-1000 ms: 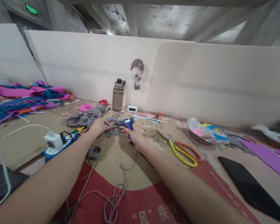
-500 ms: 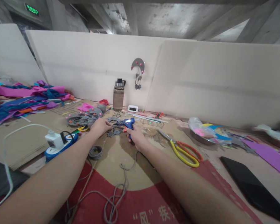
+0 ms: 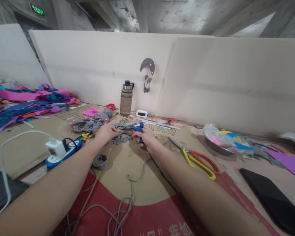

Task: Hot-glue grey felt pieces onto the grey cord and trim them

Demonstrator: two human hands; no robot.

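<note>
My right hand (image 3: 147,139) is wrapped round a blue glue gun (image 3: 138,126), its nozzle pointing left over small grey felt pieces (image 3: 124,137). Close to the nozzle, the fingers of my left hand (image 3: 107,133) are pinched together at the edge of the grey felt work; what exactly they grip is too small to make out. A grey crescent (image 3: 119,125) lies just behind these pieces. Left of my left hand is a pile of grey felt shapes (image 3: 87,124) with pink dots. Yellow-handled small scissors (image 3: 88,134) lie beside it.
Large scissors (image 3: 199,160) with red and yellow handles lie to the right, near a black phone (image 3: 267,196). A metal bowl (image 3: 220,147) holds plastic bags. Grey cord (image 3: 127,200) loops across the cardboard. A power strip (image 3: 61,155) sits left; a bottle (image 3: 126,100) stands behind.
The view has shifted slightly, so most things sit a little further right. My right hand still holds the glue gun, and my left hand remains pinched at the felt.
</note>
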